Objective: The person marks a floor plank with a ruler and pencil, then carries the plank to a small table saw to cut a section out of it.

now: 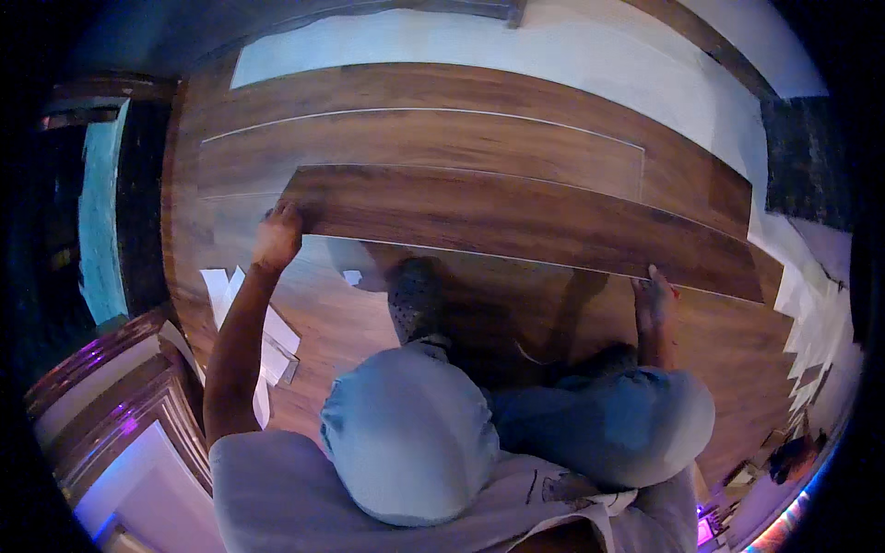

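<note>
My left hand (281, 230) grips the left end of a long dark wood-look plank (516, 217), fingers closed over its end. Toward the plank's right end, my right hand (654, 297) holds its near edge. The plank lies crosswise in front of me, above my bent knees in light blue-grey trousers (406, 433). Beyond it lie similar floor planks (415, 138), one outlined by a pale edge. Past those is a strip of white surface (461, 37). Part of the floor under the plank is in deep shadow.
White strips (277, 341) lie on the wood floor at my left. A dark doorway with a teal panel (100, 212) and stacked wood mouldings (138, 405) stand along the left. A dark square piece (802, 152) sits at the back right, with jagged white material (797, 304) along the right edge.
</note>
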`<action>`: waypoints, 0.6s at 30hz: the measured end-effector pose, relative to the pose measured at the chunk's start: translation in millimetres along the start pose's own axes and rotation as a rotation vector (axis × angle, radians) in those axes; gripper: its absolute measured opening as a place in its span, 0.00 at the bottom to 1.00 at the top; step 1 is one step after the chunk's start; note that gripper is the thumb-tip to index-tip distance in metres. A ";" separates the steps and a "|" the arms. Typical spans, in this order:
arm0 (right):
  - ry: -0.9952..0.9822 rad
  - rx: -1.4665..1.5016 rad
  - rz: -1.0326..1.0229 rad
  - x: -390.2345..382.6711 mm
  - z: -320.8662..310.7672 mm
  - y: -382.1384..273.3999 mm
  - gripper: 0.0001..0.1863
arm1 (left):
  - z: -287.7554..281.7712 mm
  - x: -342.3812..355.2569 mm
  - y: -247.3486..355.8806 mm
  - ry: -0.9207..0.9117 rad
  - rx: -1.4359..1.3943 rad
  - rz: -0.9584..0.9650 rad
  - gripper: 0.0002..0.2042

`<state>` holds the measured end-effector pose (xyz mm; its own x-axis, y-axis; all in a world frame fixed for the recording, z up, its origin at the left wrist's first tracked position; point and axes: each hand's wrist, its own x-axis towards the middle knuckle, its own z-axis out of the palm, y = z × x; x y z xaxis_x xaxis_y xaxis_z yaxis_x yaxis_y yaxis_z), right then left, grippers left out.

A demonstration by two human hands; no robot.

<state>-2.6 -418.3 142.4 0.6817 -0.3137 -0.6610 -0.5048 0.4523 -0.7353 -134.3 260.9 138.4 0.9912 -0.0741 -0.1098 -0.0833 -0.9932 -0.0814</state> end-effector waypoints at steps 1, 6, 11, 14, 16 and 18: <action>-0.007 -0.023 0.026 -5.3 21.4 5.1 0.06 | -7.5 -3.7 -9.3 -0.002 -0.014 -0.045 0.03; -0.230 0.029 0.091 -4.2 58.9 39.8 0.07 | 13.9 -17.3 -62.9 0.051 -0.105 -0.370 0.04; -0.234 0.015 0.033 66.7 23.5 66.2 0.10 | 56.6 -43.3 -130.2 -0.033 0.054 -0.196 0.09; -0.158 -0.742 -0.200 112.1 -18.3 72.2 0.13 | 69.1 -25.8 -124.0 0.019 -0.142 -0.359 0.09; -0.188 -0.967 -0.278 126.3 -9.7 90.6 0.14 | 74.1 -35.9 -142.9 0.010 -0.151 -0.557 0.09; -0.197 -1.047 -0.285 132.5 -11.1 109.1 0.15 | 73.9 -27.8 -154.1 -0.215 0.204 -0.626 0.09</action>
<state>26.7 -419.8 -27.1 0.8698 -0.1132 -0.4803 -0.4515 -0.5756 -0.6818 -156.6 422.6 80.8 0.8184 0.5476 -0.1740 0.4589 -0.8052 -0.3756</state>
